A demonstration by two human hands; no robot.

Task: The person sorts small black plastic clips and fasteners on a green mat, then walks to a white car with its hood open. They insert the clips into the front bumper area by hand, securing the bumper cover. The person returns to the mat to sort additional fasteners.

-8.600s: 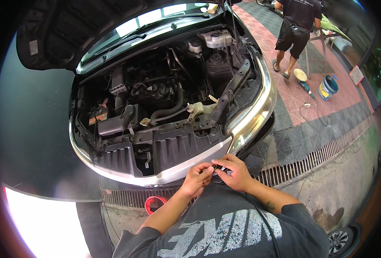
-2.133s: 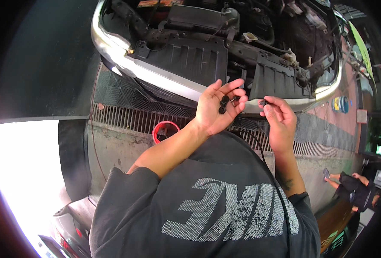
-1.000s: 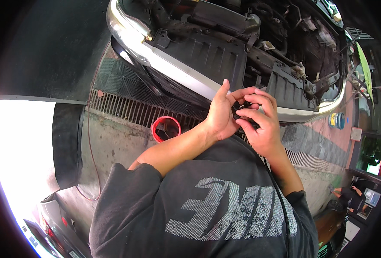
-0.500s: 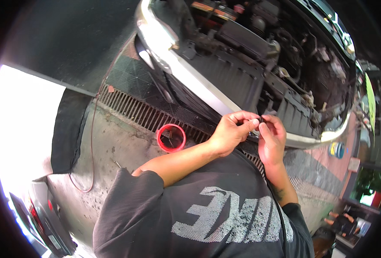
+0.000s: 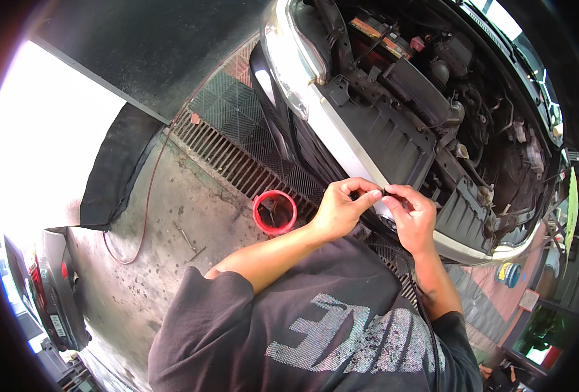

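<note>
- I see a small dark clip (image 5: pixel 383 191) pinched between the two hands, held in the air just in front of the car's front edge; it is too small for me to make out its shape or which way its long axis runs.
- The left hand (image 5: pixel 339 210) comes at it from the left, thumb and forefinger closed toward the clip, the other fingers curled in.
- The right hand (image 5: pixel 412 215) meets it from the right, its fingers (image 5: pixel 397 191) also closed on the clip, so both hands grip the same piece and their fingertips nearly touch.
- Neither hand is clearly nearer; the clip sits right between them, level with the fingertips.
- Just beyond the hands lies the open engine bay (image 5: pixel 446 111) with its black plastic cover (image 5: pixel 387 130) and the pale bumper edge (image 5: pixel 341 140).
- Down and to the left, well apart from the hands, a red cup (image 5: pixel 274 212) stands on the concrete floor (image 5: pixel 159 261) beside a drain grate (image 5: pixel 237 163).
- A thin red cord (image 5: pixel 147 202) trails across the floor further left.
</note>
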